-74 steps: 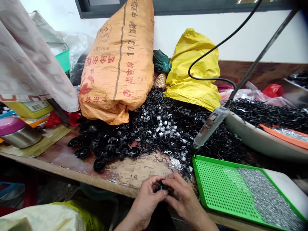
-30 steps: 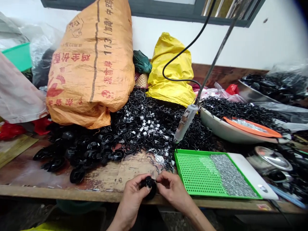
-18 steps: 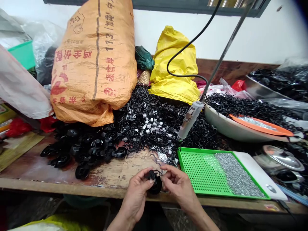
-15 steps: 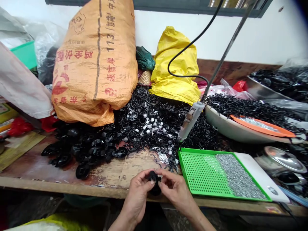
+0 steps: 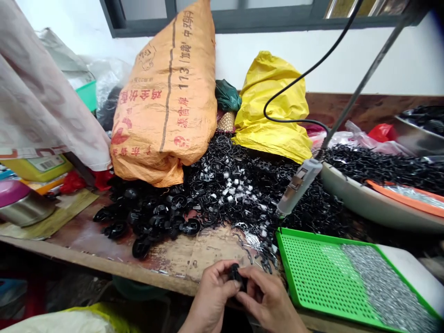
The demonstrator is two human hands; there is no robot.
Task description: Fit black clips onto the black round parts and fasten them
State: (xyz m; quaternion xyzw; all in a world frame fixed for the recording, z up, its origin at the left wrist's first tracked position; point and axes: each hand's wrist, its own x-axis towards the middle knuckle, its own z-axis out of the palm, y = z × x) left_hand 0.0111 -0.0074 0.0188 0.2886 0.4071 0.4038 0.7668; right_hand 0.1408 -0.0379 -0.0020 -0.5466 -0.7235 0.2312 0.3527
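A small black plastic part [image 5: 236,274] is held between both hands at the table's front edge. My left hand [image 5: 217,293] pinches it from the left with thumb and fingers. From the right, my right hand [image 5: 265,296] closes its fingertips on the same part, partly hiding it. Beyond the hands lie thin silver pins [image 5: 252,240] and a heap of small black pieces [image 5: 208,203] mixed with white cubes [image 5: 239,187]. Larger round black parts [image 5: 152,219] are piled to the left.
A green perforated tray [image 5: 322,273] holding small metal pieces [image 5: 388,282] lies at the right. Above it hangs a grey tool [image 5: 299,187] on a rod. Behind stand an orange sack [image 5: 166,101], a yellow bag [image 5: 274,106] and a wide basin [image 5: 364,203].
The view has turned left, so the table and bags appear further right and a metal container shows at left. Both hands still hold the black part, whose visible area is smaller.
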